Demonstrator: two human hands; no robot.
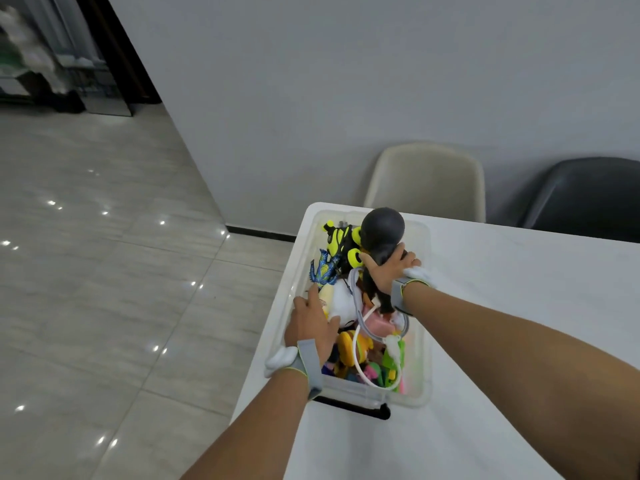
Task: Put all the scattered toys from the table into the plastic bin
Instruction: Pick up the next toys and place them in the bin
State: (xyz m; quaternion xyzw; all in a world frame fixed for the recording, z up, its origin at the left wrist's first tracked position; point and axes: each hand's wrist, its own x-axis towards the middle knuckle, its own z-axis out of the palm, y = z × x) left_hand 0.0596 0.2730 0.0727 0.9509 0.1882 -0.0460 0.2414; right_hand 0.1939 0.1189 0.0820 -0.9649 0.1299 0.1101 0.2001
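White table (485, 341) | right hand (389, 268) grips dark toy (382, 233) | left hand (310, 327) flat, fingertips hidden in bin (424, 344)

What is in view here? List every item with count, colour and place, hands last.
plastic bin: one, clear, near the table's left edge, heaped with toys
dark toy: one, dark grey with a rounded head, above the bin's far end, gripped by the right hand
yellow-and-black toy: one, in the bin's far left corner
blue toy: one, blue with yellow, by the bin's left wall
white plush: one, white, mid bin
other toys: several, mixed colours, near end of the bin; count cannot be told
table: one, white
chairs: two, one beige and one black, behind the table
left hand: fingers straight, resting on the toys at the bin's left side
right hand: curled round the dark toy
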